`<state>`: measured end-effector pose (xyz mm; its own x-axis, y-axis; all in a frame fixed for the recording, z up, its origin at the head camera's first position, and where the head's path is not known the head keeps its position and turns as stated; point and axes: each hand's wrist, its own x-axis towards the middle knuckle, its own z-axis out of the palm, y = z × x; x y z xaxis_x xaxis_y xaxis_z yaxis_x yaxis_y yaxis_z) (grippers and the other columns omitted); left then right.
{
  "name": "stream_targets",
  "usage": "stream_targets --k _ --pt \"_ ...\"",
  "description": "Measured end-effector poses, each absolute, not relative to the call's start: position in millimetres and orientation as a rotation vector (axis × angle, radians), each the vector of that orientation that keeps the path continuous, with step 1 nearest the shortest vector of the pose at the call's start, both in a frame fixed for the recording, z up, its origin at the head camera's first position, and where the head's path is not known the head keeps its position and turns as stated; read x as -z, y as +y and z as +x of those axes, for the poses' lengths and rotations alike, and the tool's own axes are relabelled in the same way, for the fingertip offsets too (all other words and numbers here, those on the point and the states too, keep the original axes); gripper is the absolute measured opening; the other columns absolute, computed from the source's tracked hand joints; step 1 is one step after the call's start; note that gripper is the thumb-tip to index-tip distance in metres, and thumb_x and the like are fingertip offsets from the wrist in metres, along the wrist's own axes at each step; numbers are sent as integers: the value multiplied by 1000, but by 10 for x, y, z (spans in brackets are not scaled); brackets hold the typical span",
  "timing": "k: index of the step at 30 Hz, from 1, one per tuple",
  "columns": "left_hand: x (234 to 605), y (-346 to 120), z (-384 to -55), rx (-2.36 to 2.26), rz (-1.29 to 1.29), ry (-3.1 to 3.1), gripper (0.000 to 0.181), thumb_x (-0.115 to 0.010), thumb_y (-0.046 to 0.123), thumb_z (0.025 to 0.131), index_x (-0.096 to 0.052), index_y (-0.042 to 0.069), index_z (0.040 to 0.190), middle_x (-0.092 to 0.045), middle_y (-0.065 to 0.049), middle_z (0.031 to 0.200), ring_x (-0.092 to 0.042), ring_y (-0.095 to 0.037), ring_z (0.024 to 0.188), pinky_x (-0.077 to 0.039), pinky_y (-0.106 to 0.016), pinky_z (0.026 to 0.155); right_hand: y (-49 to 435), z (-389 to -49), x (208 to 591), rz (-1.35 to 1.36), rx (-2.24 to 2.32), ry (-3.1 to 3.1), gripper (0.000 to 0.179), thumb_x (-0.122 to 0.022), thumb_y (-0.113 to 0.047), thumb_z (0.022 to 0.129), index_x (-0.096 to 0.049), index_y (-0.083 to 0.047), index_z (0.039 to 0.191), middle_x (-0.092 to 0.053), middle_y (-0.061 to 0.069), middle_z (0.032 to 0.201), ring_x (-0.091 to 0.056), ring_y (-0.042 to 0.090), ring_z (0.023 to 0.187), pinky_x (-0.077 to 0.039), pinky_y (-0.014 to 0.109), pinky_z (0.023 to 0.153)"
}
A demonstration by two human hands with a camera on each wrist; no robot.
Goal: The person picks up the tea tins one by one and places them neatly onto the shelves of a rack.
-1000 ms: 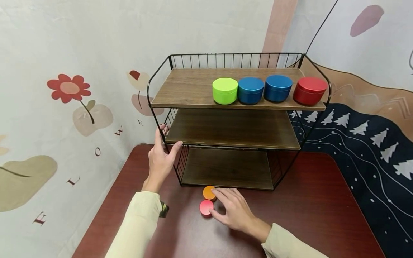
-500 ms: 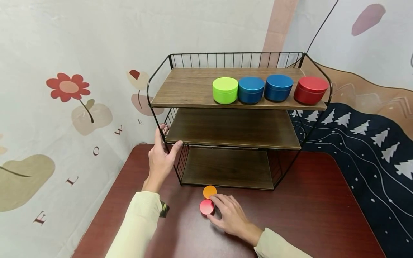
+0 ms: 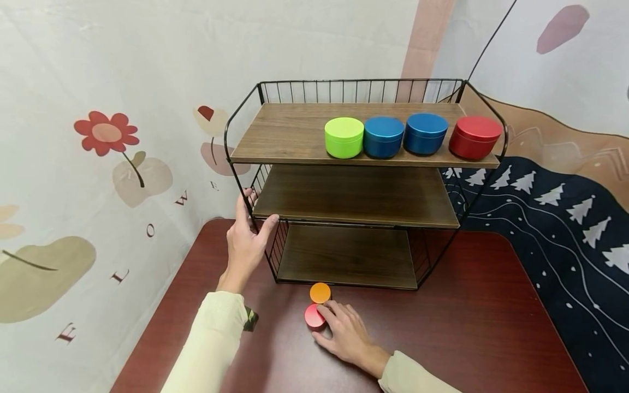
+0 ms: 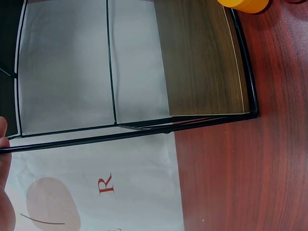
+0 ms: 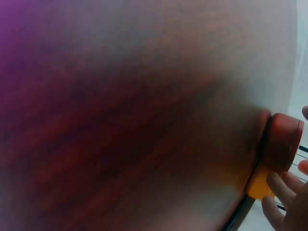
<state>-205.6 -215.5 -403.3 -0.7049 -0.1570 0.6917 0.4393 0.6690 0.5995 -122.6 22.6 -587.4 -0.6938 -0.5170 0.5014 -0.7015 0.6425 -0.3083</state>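
Note:
A three-tier wire rack with wooden shelves (image 3: 354,194) stands on the table. My left hand (image 3: 244,248) grips its left side post, thumb in front; the left wrist view catches only a few fingers (image 4: 4,178) at the black bar. Before the rack, a small round orange tin (image 3: 320,292) and a red tin (image 3: 314,317) sit close together on the tabletop. My right hand (image 3: 346,335) is beside the red tin, a fingertip over its lid edge and the thumb at its near side, apart from it. In the right wrist view loose fingers (image 5: 281,190) hover by both tins.
On the top shelf stand a lime green tin (image 3: 344,138), two blue tins (image 3: 383,137) and a larger red tin (image 3: 474,137). A small dark patterned item (image 3: 250,319) lies by the left sleeve. Printed cloth (image 3: 147,71) hangs behind the dark red table (image 3: 472,322).
My right hand has drawn back from the orange tin, leftward and toward me, to the small red tin. The left hand keeps its hold on the rack.

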Motion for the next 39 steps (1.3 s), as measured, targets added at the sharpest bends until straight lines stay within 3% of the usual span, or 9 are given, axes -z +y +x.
stream_targets --k 3,10,16,22,29,35,39 --pt "4031 -2153 -2056 1019 -217 -2132 76 -78 22 88 -37 16 151 -58 -4 141 -58 -20 65 -36 -22 60 203 -1218 5894 938 -696 -2501 53 -84 -43 74 -67 -19 118 -64 0 110 -65 20 93 -52 47 83" --pt "4036 -2154 -2057 1024 -226 -2133 76 -78 22 88 -37 15 151 -58 -7 140 -70 -26 96 -40 -26 65 181 -1194 5949 896 -672 -2512 57 -85 -43 74 -66 -17 120 -64 1 108 -66 20 90 -53 48 80" --pt "4016 -2144 -2057 1021 -225 -2133 75 -78 23 89 -37 15 151 -59 -5 140 -69 -26 82 -39 -25 63 181 -1190 5947 892 -658 -2552 57 -84 -44 76 -65 -17 124 -65 2 109 -67 21 91 -53 51 83" --pt "4019 -2146 -2066 1034 -229 -2122 76 -79 21 88 -37 16 151 -58 -4 141 -68 -24 102 -39 -27 67 180 -1195 5967 913 -657 -2565 55 -83 -40 79 -63 -15 125 -64 3 111 -67 20 93 -54 47 81" --pt "4025 -2151 -2066 1030 -223 -2125 76 -79 22 88 -37 16 151 -59 -6 140 -69 -24 99 -41 -31 69 171 -1209 5984 930 -699 -2537 55 -85 -35 78 -63 -14 124 -63 4 110 -66 20 86 -55 38 75" --pt "4038 -2164 -2067 1017 -228 -2113 75 -79 20 87 -38 15 150 -60 -6 139 -65 -21 70 -39 -25 61 160 -1198 5979 927 -761 -2582 54 -84 -33 80 -62 -14 126 -63 4 112 -67 21 90 -56 40 76" --pt "4044 -2163 -2068 1027 -221 -2118 75 -79 21 88 -38 15 150 -59 -3 139 -70 -21 90 -41 -28 68 164 -1194 5988 927 -796 -2578 54 -84 -32 80 -63 -13 126 -63 4 113 -67 21 91 -56 40 76"
